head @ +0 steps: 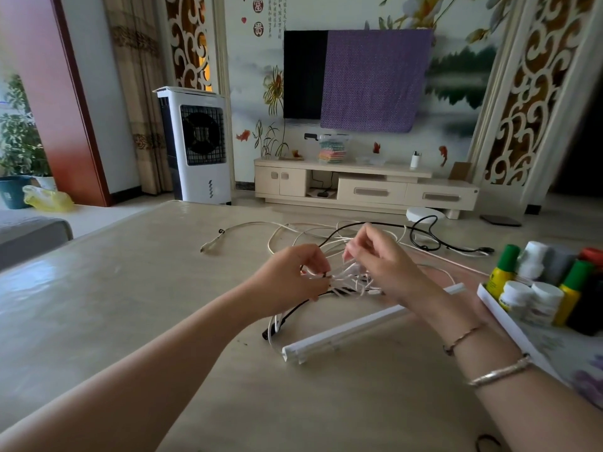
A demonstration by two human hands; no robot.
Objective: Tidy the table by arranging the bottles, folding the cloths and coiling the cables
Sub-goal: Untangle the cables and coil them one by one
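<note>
Right now both hands meet over the tangle of white cables (346, 282), which lies on the bench (130, 305) just left of the tray of bottles (535, 288). Left hand (293, 275) pinches a bundle of strands, its grip closed on them; right hand (378, 256) pinches strands from the far side. Loose cable trails away beyond the hands, toward the far edge, alongside a black cable (424, 238).

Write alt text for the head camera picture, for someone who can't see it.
A person's left hand and right hand pinch a tangle of white and black cables above a beige table. More cable trails behind; a white tray of bottles sits at right, with a TV cabinet beyond.
</note>
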